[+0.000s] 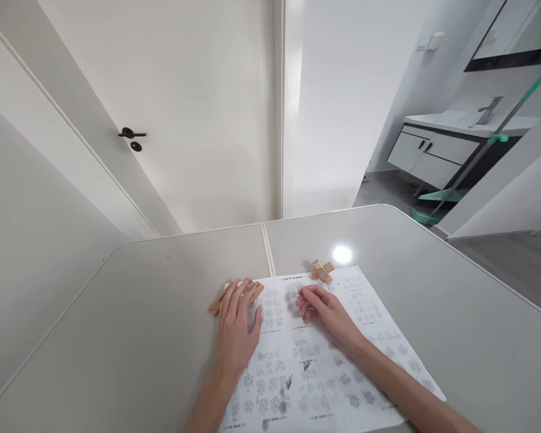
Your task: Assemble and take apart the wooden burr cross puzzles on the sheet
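Grey glossy table, rounded far corners, white seam strip running in from the far edge. White paper sheet lies flat past the seam's near end, covered in rows of small grey figures; light glare just beyond its far edge. Beyond the table's far edge: white door with black handle. Past the far right corner: vanity.

Wood: tan flat pieces at the sheet's far left corner, partly hidden by the left hand. Crossed wooden block sits at the sheet's far edge, nearer its far right corner, apart from both hands.

Left: palm down, fingers extended over the flat pieces, thumb spread; loose, not clenched. Right hand: over the sheet, fingers curled, thumb close to index, narrow grip; can't tell if anything's in it.
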A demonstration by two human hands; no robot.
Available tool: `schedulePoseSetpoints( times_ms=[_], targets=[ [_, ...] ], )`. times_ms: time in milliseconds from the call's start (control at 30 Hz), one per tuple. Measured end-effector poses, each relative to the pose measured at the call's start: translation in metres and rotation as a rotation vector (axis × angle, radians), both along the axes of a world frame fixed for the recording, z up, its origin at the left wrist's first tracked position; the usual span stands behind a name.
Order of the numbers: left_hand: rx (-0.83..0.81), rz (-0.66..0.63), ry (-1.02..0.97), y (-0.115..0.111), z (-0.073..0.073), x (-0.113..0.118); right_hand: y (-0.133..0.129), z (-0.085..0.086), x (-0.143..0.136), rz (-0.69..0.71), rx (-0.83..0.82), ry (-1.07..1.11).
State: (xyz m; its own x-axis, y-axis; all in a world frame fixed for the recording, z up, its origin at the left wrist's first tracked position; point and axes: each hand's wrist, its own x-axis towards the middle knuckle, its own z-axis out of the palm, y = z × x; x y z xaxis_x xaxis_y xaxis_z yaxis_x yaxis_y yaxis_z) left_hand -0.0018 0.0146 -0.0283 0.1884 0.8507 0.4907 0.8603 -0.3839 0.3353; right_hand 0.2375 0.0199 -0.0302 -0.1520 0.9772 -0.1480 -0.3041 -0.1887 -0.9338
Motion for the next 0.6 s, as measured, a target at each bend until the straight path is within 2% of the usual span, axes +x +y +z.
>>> schedulePoseSetpoints(
  times_ms=[167, 267, 467, 533, 600],
  targets=[
    [0.009, -0.102, -0.019, -0.006, 0.007, 0.008, 0.018, -0.01, 0.017, -0.076, -0.258, 0.365],
    [-0.037, -0.117, -0.04, -0.007, 0.003, 0.01, 0.026, -0.014, 0.026, -0.103, -0.298, 0.474],
    [-0.125, -0.145, -0.127, -0.008, 0.002, 0.012, 0.026, -0.009, 0.025, -0.094, -0.243, 0.446],
    [-0.189, -0.171, -0.206, -0.01, 0.005, 0.015, 0.021, -0.007, 0.019, -0.041, -0.248, 0.368],
    [-0.306, -0.192, -0.315, -0.012, 0.01, 0.018, 0.015, -0.005, 0.012, 0.084, -0.218, 0.272]
  ],
)
